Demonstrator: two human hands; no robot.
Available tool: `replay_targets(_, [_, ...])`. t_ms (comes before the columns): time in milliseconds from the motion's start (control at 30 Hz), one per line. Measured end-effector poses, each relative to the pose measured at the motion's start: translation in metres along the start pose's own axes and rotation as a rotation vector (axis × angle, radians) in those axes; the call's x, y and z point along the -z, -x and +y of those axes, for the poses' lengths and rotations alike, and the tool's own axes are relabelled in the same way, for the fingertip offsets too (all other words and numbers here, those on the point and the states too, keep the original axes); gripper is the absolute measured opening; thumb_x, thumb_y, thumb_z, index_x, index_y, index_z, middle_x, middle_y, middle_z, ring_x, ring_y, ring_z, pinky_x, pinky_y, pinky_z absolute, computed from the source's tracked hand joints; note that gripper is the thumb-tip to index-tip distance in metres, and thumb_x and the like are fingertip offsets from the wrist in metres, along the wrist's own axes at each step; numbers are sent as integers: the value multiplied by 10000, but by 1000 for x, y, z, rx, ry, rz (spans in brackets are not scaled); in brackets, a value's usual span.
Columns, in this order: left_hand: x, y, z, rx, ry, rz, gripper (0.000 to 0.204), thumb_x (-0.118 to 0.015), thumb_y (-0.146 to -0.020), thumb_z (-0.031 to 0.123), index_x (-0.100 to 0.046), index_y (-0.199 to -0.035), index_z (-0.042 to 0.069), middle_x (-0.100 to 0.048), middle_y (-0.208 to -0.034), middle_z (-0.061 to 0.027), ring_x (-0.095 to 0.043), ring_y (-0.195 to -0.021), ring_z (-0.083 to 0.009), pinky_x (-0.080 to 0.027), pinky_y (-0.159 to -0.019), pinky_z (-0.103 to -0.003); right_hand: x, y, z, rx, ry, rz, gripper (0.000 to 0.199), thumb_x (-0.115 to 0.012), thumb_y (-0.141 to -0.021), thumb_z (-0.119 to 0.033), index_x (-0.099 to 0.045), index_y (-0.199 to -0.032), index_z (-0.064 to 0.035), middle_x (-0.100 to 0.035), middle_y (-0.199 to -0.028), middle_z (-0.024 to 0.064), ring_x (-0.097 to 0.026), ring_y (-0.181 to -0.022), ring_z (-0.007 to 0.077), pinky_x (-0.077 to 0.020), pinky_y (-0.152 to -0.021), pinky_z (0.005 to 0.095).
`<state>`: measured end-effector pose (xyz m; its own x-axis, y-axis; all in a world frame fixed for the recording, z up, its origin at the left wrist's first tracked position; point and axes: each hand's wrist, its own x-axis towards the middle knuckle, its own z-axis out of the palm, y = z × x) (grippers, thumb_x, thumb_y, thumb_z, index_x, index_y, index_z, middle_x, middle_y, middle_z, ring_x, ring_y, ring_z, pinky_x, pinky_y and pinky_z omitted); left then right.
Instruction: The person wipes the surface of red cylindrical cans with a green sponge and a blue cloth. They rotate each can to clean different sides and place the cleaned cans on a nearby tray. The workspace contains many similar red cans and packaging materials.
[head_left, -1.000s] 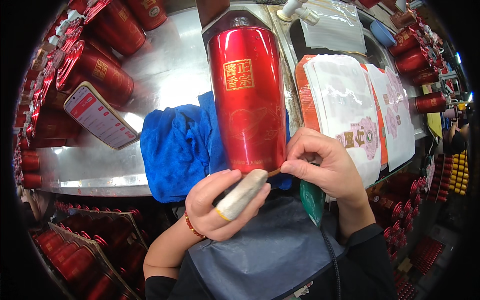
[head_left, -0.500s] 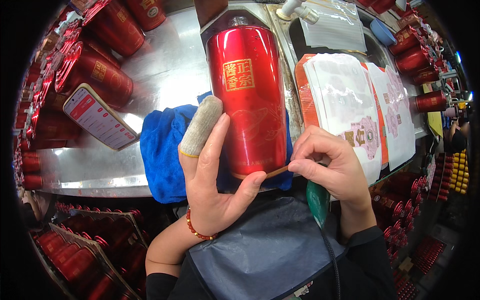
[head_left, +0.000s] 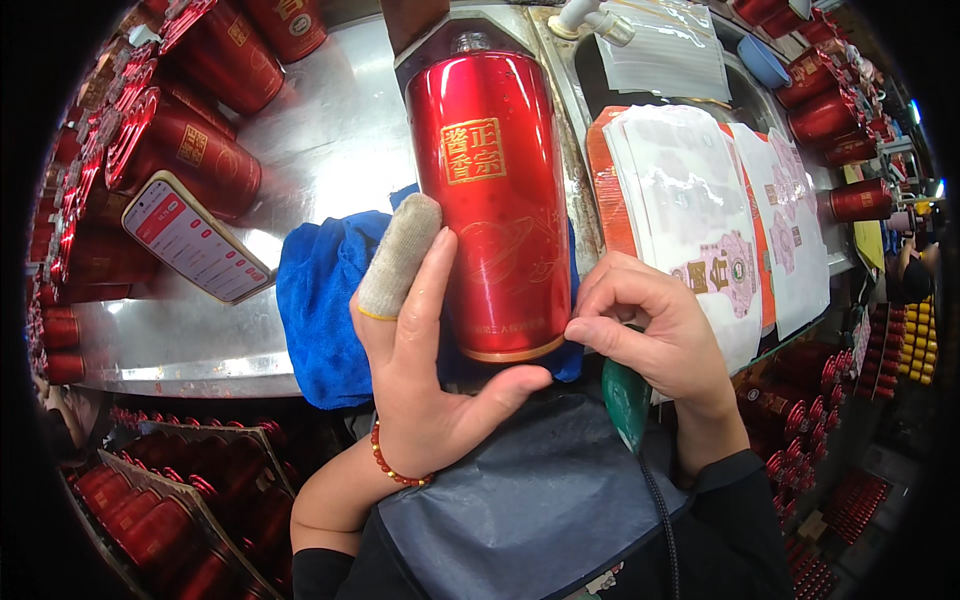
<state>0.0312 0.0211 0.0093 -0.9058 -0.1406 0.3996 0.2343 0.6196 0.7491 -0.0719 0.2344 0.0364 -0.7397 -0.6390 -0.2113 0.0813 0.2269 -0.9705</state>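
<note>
A glossy red bottle (head_left: pixel 495 240) with gold decoration lies before me on a blue cloth (head_left: pixel 322 310), its neck pointing away. A thin gold-brown band (head_left: pixel 515 354) runs around its base edge. My left hand (head_left: pixel 425 375) rests along the bottle's lower left side, fingers stretched out and thumb spread below the base. A grey fabric finger cot (head_left: pixel 400 258) covers one of its fingers. Pinched thumb and fingertips of my right hand (head_left: pixel 655 325) are at the base's right corner. That hand's curled fingers hold a green teardrop-shaped tool (head_left: pixel 627 400) with a black cord (head_left: pixel 660 520).
A phone (head_left: pixel 198 238) leans at left beside several red bottles (head_left: pixel 185 150) on the metal worktop (head_left: pixel 335 130). White printed sheets (head_left: pixel 680 190) lie on the right, near a tap (head_left: pixel 600 20) and a blue bowl (head_left: pixel 765 62). Racks of red bottles (head_left: pixel 160 510) stand below.
My left thumb has moved off the base band, outward to the right. The band's right end, earlier stretched toward my right hand, now sits against the base. My right hand has shifted slightly left.
</note>
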Motion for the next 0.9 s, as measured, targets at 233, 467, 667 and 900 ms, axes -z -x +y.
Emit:
replay_targets(233, [-4,-9,4,-120,-320,-14,1167,-949,-700,404,-333,-1576,-58,-326,-1626,-256,-380,-1482,-399,-354,-1203,-450,3,0,3,-1,8,11,133,-781,-927,-104,-690,-883,-18,-575,-885,6,-502,-696,43,-391,-621,215])
replay_targets(467, [3,4,-26,83,169,-130,1167,-905,-780,427,-249,-1599,-84,-319,-1628,-270,-325,-1519,-395,-284,-1230,-444,10,4,0,-139,-93,14,407,-780,-875,21,-610,-1245,21,-591,-1036,26,-530,-709,-3,-408,-668,154])
replay_targets(667, [4,8,-26,193,417,-123,1000,-813,-890,242,-205,-1624,-62,-255,-1669,-226,-257,-1554,-327,-211,-1258,-421,-5,-2,-3,-84,-127,25,652,-871,-836,-95,-562,-1398,21,-609,-1003,40,-547,-625,9,-429,-587,165])
replay_targets(900, [3,7,-22,283,492,-112,991,-814,-886,207,-207,-1627,-48,-206,-1690,-201,-217,-1574,-312,-202,-1266,-428,-2,-5,-11,-153,-95,-32,729,-851,-813,1,-505,-1454,29,-594,-1084,43,-572,-679,-1,-431,-638,148])
